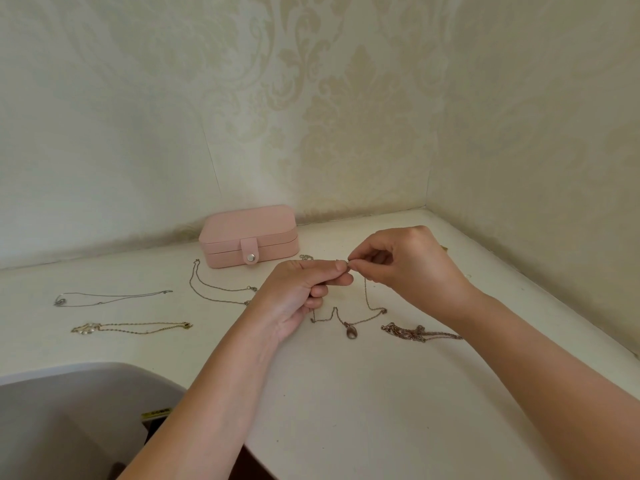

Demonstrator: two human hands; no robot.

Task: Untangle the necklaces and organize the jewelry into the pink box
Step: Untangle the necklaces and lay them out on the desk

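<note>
- Head view: the two hands meet above the white tabletop (346, 410), fingertips almost tip to tip.
- The left hand (298, 296) pinches one end of a thin pendant necklace (349, 332) between thumb and forefinger, with the other fingers curled under.
- The right hand (405, 268) pinches the same chain just beside the left fingertips, its fingers curled in.
- The chain drops from the pinch to the tabletop, and the pendant lies below the fingers.
- The pink box (247, 235) sits shut beyond the left fingers, against the wall.
- A looped chain (214, 289) lies just left of the left hand.
- A silver chain (110, 297) and a gold chain (138, 328) lie farther left.
- A bunched rose chain (415, 332) lies below the right fingers.
</note>
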